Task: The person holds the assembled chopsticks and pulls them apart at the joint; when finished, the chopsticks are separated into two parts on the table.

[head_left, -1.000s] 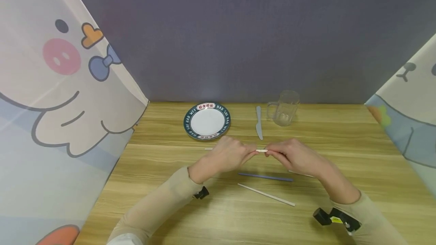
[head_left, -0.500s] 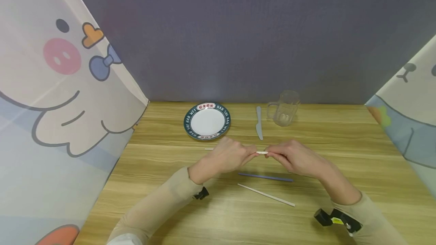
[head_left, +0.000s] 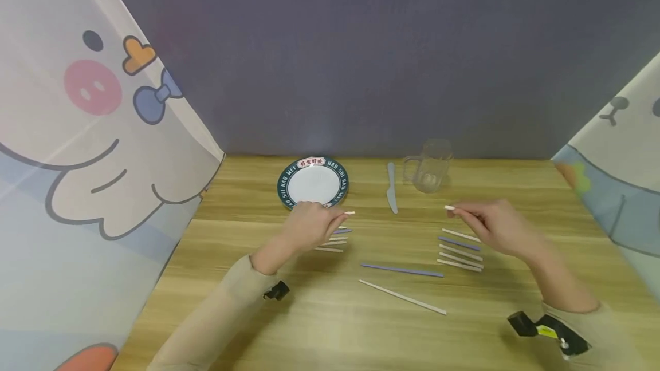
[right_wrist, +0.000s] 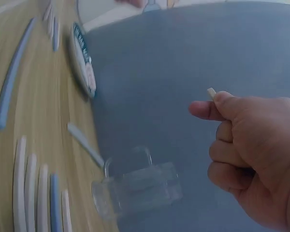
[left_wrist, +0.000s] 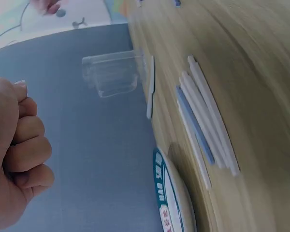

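Observation:
In the head view my left hand (head_left: 308, 227) pinches a short white stick piece (head_left: 350, 213) between thumb and finger, just in front of the plate. Only a tiny white tip shows beyond that hand in the left wrist view. Raised over the table's right side, my right hand (head_left: 499, 227) pinches another white stick piece (head_left: 450, 208); its end pokes out above the thumb (right_wrist: 211, 93) in the right wrist view. Short white and blue sticks (left_wrist: 203, 106) lie side by side below the left hand, partly hidden by it in the head view. A similar row of short sticks (head_left: 459, 259) lies below the right hand.
A long blue stick (head_left: 402, 271) and a long white stick (head_left: 403, 297) lie mid-table between the rows. Toward the back wall are a green-rimmed plate (head_left: 313, 183), a pale plastic knife (head_left: 392, 188) and a clear mug (head_left: 432, 170).
Both hands were close together with one white stick between them. They have moved apart left and right, each now holding a separate white piece, and the short rows have come into view.

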Motion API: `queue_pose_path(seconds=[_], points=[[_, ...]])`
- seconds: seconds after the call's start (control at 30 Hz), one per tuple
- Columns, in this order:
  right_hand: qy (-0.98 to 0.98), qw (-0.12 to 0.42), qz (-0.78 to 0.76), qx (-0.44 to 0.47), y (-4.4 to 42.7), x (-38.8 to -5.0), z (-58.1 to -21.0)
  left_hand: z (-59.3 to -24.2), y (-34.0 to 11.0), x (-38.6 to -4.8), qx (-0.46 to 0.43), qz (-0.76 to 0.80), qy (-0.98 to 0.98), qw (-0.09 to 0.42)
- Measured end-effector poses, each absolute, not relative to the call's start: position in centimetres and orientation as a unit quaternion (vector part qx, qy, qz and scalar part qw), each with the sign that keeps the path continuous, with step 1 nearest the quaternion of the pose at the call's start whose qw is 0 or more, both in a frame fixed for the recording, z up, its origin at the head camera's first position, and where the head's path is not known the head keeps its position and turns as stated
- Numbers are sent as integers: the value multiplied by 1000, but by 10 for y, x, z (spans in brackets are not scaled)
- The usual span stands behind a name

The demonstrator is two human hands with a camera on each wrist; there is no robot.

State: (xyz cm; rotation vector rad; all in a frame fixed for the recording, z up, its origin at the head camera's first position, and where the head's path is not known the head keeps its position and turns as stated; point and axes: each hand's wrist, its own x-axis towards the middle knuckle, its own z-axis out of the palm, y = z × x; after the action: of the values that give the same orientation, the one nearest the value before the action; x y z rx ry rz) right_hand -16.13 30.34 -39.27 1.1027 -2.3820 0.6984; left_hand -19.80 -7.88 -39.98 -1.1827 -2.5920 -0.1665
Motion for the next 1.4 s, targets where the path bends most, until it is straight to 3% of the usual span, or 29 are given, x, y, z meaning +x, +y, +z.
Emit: queue_pose_path(seconds=[0.17, 0.5, 0.87, 1.27, 1.4], points=[[-874, 192, 226, 385, 324, -155, -396, -405, -99, -200, -421, -70, -893, 142], [-908, 52, 252, 329, 323, -133, -425, -431, -105, -190, -430, -140, -892, 12], [-923, 124, 190, 312, 322, -121, -452, -462, -122, -179, -430, -207, -879, -8], [-921, 70, 202, 324, 315, -112, -468, -468, -126, -181, -421, -186, -887, -34], [-924, 81, 186, 323, 315, -113, -471, -465, -127, -186, -411, -193, -889, -57]])
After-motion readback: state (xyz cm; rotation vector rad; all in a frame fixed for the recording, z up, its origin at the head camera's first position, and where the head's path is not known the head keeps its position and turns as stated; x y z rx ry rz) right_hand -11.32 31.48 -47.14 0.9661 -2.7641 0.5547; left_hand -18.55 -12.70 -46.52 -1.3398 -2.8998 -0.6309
